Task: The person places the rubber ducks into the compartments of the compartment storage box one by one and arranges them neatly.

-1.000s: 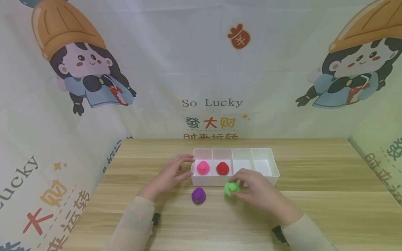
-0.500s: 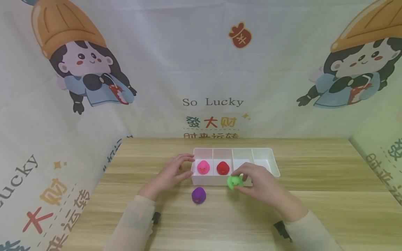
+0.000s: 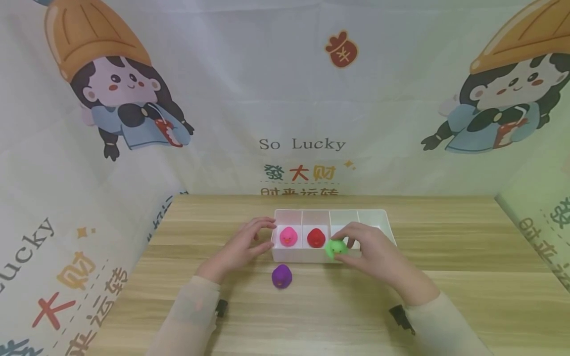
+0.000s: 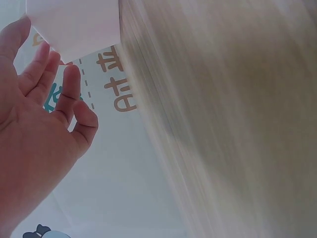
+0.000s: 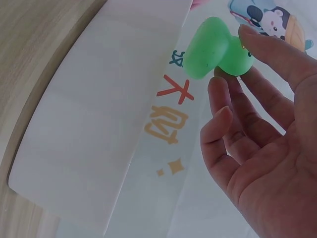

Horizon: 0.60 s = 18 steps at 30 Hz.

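Note:
My right hand (image 3: 374, 251) pinches a green rubber duck (image 3: 337, 248) between thumb and fingers, over the front wall of a white box (image 3: 296, 255) with several compartments. In the right wrist view the green duck (image 5: 210, 49) hangs at the fingertips, above the box rim. At the box's left end, my left hand (image 3: 238, 248) has its fingertips and thumb right at the side wall. The left wrist view shows that hand (image 4: 42, 119) with loosely bent fingers by the box corner (image 4: 79, 25). A pink duck (image 3: 288, 237) sits in the leftmost compartment, a red duck (image 3: 316, 238) in the one beside it.
A purple duck (image 3: 282, 276) stands on the wooden table (image 3: 285, 321) just in front of the box. Printed cloth (image 3: 222, 99) hangs behind the table and along both sides. The right hand partly covers the two right compartments.
The right hand has lifted the green duck from in front of the box, moving it up, forward and slightly right over the front wall. The left hand has kept its place.

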Motion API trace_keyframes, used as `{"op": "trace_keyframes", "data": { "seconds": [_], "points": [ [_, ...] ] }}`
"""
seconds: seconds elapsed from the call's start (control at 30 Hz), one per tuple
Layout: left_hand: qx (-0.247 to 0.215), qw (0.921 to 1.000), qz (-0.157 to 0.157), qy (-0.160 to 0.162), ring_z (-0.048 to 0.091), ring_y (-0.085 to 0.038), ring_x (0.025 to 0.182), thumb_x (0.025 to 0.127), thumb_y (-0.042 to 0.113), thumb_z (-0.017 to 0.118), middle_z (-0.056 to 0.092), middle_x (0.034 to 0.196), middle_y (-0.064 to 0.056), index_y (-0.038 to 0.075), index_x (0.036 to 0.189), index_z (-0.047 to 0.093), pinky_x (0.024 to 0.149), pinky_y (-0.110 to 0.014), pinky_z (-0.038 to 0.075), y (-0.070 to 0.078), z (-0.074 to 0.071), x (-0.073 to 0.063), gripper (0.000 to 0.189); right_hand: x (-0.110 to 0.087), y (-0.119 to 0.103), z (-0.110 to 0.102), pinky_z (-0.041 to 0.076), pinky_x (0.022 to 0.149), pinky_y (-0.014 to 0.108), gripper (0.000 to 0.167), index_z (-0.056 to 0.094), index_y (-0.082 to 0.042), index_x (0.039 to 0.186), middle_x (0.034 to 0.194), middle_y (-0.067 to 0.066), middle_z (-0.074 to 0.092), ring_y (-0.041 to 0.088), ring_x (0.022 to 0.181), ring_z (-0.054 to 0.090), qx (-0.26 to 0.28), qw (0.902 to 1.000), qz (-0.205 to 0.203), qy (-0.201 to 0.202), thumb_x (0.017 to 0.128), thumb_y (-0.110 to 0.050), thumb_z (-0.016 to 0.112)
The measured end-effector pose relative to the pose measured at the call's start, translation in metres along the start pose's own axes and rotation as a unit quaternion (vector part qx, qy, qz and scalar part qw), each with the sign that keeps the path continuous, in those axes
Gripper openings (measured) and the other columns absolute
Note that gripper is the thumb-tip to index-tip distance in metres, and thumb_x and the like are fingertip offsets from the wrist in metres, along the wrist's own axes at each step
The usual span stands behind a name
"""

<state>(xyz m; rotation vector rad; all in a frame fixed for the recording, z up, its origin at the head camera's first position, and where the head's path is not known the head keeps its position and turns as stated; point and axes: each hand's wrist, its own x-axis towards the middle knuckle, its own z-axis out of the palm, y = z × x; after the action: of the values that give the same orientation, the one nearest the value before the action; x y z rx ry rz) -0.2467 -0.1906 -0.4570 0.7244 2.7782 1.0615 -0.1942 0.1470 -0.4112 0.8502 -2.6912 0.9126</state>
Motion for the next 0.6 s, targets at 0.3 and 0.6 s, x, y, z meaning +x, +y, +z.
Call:
{"op": "trace_keyframes", "data": {
  "seconds": [0.3,0.6],
  "points": [
    [0.009,0.9999,0.008,0.003,0.057,-0.029,0.112,0.1,0.021,0.069,0.046,0.16,-0.004,0.012,0.142,0.056,0.097,-0.044,0.05,0.0,0.0,0.001,0.045,0.005,0.007,-0.004,0.053,0.072,0.026,0.03,0.076,-0.011,0.105,0.099,-0.004,0.072,0.015,0.081,0.063,-0.001,0.9999,-0.007,0.01,0.079,-0.011,0.09],
    [0.012,0.9999,0.001,0.003,0.057,-0.033,0.118,0.1,0.024,0.068,0.045,0.161,-0.006,0.014,0.143,0.056,0.1,-0.052,0.05,0.002,0.0,0.0,0.045,0.009,0.012,-0.01,0.055,0.075,0.03,0.03,0.075,-0.01,0.107,0.1,-0.001,0.074,0.017,0.082,0.064,-0.014,0.9999,-0.002,0.002,0.08,-0.011,0.089]
  ]
}}
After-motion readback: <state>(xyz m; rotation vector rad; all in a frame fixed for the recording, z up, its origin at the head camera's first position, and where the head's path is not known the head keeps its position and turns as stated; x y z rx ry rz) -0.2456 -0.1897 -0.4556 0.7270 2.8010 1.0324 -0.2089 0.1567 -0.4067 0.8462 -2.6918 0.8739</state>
